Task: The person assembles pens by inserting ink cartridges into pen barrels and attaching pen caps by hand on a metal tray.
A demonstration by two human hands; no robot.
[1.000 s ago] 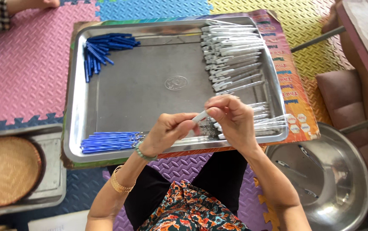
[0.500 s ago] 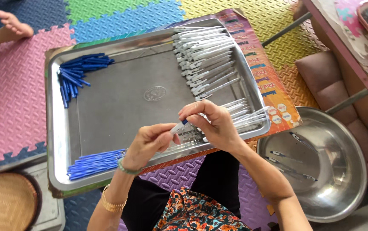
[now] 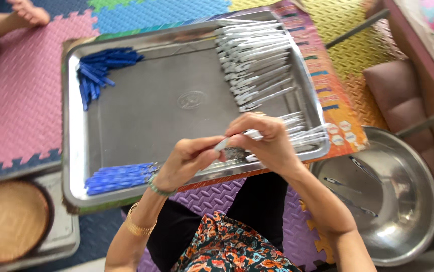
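Note:
Both my hands meet over the near edge of a large steel tray [image 3: 126,126]. My left hand [image 3: 189,160] and my right hand [image 3: 267,141] pinch the two ends of one slim white pen barrel [image 3: 223,144] between them. A row of white barrels [image 3: 257,60] fills the tray's far right, and more of them [image 3: 305,132] lie just right of my right hand. Blue pen caps [image 3: 101,68] are heaped at the far left corner. Blue pen parts [image 3: 118,177] lie by my left wrist at the near left corner.
A round steel bowl [image 3: 393,201] with a few pens in it sits on the floor at the right. A woven round basket [image 3: 8,219] rests in another tray at the lower left. Another person's foot [image 3: 28,11] is at the top left on foam mats.
The view has shifted, so the tray sits further right in the picture. My hands stay together on the white barrel at the tray's near edge.

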